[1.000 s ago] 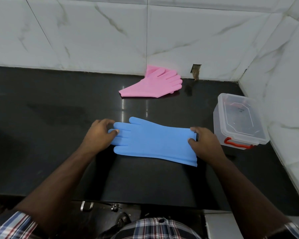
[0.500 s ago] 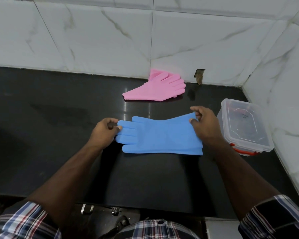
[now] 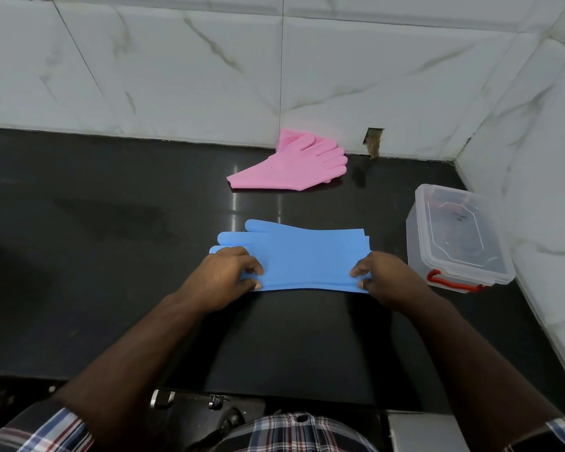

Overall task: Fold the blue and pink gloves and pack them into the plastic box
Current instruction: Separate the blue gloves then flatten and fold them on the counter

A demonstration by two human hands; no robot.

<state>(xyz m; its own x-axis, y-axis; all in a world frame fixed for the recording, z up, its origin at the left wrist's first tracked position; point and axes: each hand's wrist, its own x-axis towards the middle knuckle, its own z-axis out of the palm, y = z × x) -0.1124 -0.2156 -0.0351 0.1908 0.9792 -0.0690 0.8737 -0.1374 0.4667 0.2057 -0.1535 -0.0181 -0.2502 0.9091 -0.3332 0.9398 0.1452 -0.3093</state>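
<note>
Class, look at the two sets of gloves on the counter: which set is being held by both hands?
The blue gloves. The left hand and right hand pinch their near edge, while the pink gloves lie untouched by the back wall.

Glossy black counter (image 3: 111,256); matt rubbery blue gloves (image 3: 307,256); clear plastic box (image 3: 418,243)

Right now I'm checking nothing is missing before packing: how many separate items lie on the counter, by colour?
Blue: 1, the blue gloves, stacked, each end pinched by the left hand and the right hand.
Pink: 1, the pink gloves, by the wall.
Clear: 1, the plastic box, lid on.
Total: 3
</note>
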